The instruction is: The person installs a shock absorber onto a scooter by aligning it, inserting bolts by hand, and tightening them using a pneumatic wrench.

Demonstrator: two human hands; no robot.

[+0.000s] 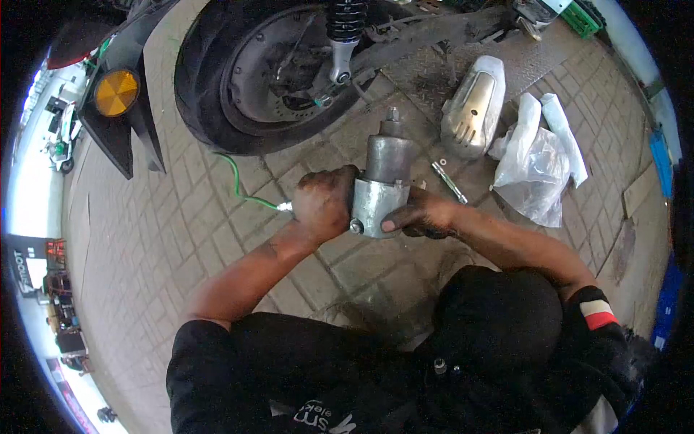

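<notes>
A grey metal impact wrench (381,199) is between my two hands, its nose and socket (392,124) pointing up and away from me. My left hand (323,202) is closed around its handle side, where a green air hose (242,192) joins at a silver fitting. My right hand (426,213) grips the other side of the body, thumb on the rear housing; most of its fingers are hidden beneath. Beyond the wrench is a scooter's rear wheel (230,123), with a shock absorber (345,50) standing over its hub.
On the paving to the right lie a chrome tool like a socket extension (450,182), a silver-and-gold cover (471,112) and clear plastic wrapping (538,173). A black fender with an orange reflector (116,93) hangs at upper left.
</notes>
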